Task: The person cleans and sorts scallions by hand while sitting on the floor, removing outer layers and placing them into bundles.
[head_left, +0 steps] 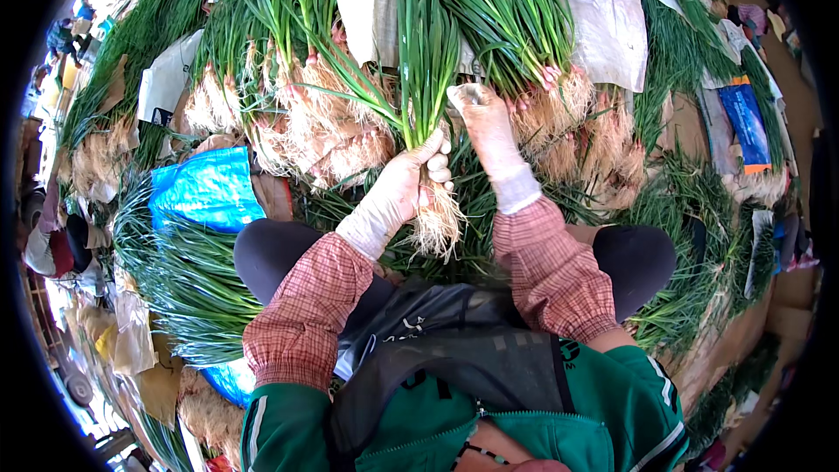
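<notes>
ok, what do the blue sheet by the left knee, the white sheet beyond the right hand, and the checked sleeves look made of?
Blue sheet: likely plastic, glossy; bright highlights, crisp creases.
White sheet: probably plastic sacking, matt; stiff folds, though paper isn't ruled out.
Checked sleeves: cloth, matt; soft wrinkles. Fibre unclear.

Free: between sleeves (306, 306), below roots (437, 225) | Blocked: knees (271, 255) both sides, onion heaps (301, 109) ahead

A head-worn fisheye looks down closely over both hands (407, 178) (486, 122), rim seemingly blurred.
</notes>
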Demonstrator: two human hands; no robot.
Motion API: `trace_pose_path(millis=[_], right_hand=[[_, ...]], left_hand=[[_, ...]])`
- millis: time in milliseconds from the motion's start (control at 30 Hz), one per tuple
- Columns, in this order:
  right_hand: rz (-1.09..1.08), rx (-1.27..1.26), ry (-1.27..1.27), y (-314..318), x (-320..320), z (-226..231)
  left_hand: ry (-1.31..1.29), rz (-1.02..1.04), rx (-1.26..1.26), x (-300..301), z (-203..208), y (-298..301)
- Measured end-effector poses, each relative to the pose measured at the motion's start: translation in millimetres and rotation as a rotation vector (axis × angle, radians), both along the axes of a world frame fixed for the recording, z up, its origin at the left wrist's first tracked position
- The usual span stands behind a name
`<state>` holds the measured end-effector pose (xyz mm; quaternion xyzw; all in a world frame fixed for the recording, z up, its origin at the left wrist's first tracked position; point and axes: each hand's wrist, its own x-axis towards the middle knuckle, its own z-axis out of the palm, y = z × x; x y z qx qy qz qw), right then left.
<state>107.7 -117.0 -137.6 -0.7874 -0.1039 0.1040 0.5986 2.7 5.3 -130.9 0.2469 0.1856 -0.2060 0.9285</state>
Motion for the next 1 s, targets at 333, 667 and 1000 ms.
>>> trace_pose_path(millis=[333,667,1000], right_hand=[[-0.034,0.307,0.126,11,-12,-29],[0.085,0.224,0.060,-3,-56,-10],[0.345,0.587,0.558,26,-44,-22]], left_hand=[[0.103,0.007,0.129,-4,-10,-4],[-0.009,-0.024,-0.457,-15,12,-2],[-0.112,-0.069,-0.690,-21,23,6]])
